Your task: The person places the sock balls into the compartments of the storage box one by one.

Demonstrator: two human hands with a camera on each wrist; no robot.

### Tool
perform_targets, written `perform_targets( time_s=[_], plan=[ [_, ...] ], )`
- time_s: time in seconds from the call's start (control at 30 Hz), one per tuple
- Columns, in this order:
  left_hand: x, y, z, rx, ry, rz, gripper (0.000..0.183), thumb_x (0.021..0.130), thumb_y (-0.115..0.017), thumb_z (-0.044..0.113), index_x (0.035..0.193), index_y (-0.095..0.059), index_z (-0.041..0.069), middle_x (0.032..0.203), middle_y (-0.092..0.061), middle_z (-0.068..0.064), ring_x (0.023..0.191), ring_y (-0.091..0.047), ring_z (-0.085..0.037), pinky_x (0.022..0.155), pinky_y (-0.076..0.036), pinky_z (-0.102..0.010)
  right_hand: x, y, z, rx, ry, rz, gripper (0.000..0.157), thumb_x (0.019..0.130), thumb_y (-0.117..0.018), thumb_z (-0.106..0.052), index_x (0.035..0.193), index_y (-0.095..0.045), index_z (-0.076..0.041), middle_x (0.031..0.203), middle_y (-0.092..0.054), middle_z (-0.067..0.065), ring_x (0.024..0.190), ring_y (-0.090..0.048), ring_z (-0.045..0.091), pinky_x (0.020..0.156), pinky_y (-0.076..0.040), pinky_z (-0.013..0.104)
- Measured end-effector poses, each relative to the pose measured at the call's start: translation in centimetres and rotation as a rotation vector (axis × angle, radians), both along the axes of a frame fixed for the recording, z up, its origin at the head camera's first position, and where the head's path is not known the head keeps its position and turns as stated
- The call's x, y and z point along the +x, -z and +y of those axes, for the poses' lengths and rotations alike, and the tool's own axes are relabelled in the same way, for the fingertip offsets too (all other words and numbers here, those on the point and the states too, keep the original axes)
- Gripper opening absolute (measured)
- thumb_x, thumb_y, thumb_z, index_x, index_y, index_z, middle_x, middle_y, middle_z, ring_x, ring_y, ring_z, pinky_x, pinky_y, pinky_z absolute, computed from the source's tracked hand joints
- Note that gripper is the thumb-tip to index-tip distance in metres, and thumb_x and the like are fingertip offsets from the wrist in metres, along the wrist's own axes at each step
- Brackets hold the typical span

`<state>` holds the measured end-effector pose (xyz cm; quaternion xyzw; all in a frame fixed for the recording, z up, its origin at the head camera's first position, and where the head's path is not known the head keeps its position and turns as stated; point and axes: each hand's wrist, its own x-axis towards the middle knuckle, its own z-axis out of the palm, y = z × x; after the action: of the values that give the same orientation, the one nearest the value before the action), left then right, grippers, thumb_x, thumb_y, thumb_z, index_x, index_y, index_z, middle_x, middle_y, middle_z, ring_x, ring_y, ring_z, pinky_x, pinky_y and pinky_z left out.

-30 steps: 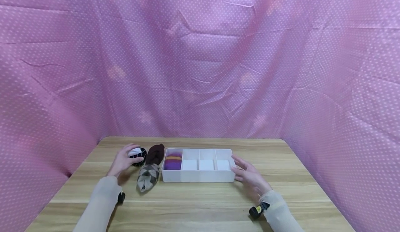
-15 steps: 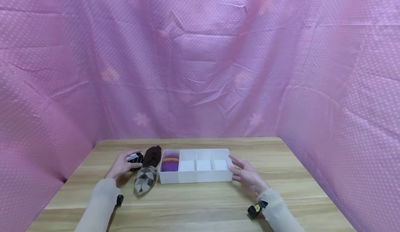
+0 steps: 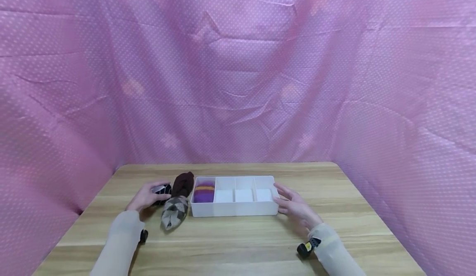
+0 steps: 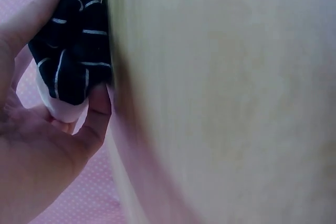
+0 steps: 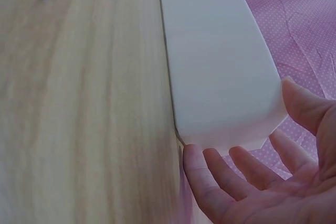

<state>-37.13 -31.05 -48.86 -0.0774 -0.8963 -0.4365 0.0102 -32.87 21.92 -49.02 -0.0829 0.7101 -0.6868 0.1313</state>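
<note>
In the head view my left hand [image 3: 144, 196] grips a rolled black sock [image 3: 162, 192] with white lines, at the left of the table. The left wrist view shows thumb and fingers on either side of the black sock [image 4: 73, 51], with a white patch under it. Right beside it lie a dark maroon rolled sock [image 3: 184, 184] and a grey-beige checked one [image 3: 174, 212]. A white divided box [image 3: 235, 210] has a purple sock with an orange stripe [image 3: 204, 193] in its leftmost compartment. Relaxed fingers of my right hand [image 3: 295, 206] touch the box's right end, the thumb by its rim.
The box's other compartments show bare white floors. Everything stands on a light wooden table [image 3: 230, 247]. Pink dotted cloth [image 3: 238, 102] hangs behind the table and along both sides.
My left hand has come slightly lower and nearer with the black sock, whose white patch shows less now. The right hand stays at the box's end. The head view has shifted a little.
</note>
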Motion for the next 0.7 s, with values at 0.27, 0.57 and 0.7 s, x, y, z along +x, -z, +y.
perform_targets(
  time_s=[0.27,0.57,0.7],
  plan=[
    [-0.35,0.23,-0.09,-0.010,0.010,0.023,0.072,0.077,-0.083,0.023,0.139,-0.051,0.002,0.145,-0.046,-0.028,0.133,-0.039,-0.049,0.107,-0.028,-0.067,-0.01,-0.38,0.20,0.035,-0.008,0.003,0.068,0.096,-0.063,-0.021,0.155,-0.029,-0.018,0.161,-0.015,0.022,0.136,-0.041,0.040,0.106,-0.043,0.049],
    [-0.13,0.06,-0.20,-0.019,-0.028,0.081,0.060,0.076,-0.084,0.018,0.129,-0.060,0.002,0.120,-0.064,-0.021,0.100,-0.059,-0.025,0.083,-0.045,-0.030,0.20,-0.60,0.41,0.014,-0.010,-0.001,0.069,0.095,-0.063,-0.018,0.155,-0.028,-0.018,0.161,-0.014,0.022,0.129,-0.050,0.033,0.103,-0.047,0.045],
    [0.30,0.04,-0.46,-0.039,-0.086,0.093,0.059,0.076,-0.084,0.021,0.129,-0.062,0.004,0.121,-0.064,-0.022,0.098,-0.059,-0.026,0.080,-0.045,-0.028,0.44,-0.42,0.39,0.013,-0.015,-0.002,0.069,0.096,-0.063,-0.018,0.155,-0.027,-0.017,0.161,-0.014,0.023,0.127,-0.051,0.032,0.102,-0.048,0.044]
  ],
)
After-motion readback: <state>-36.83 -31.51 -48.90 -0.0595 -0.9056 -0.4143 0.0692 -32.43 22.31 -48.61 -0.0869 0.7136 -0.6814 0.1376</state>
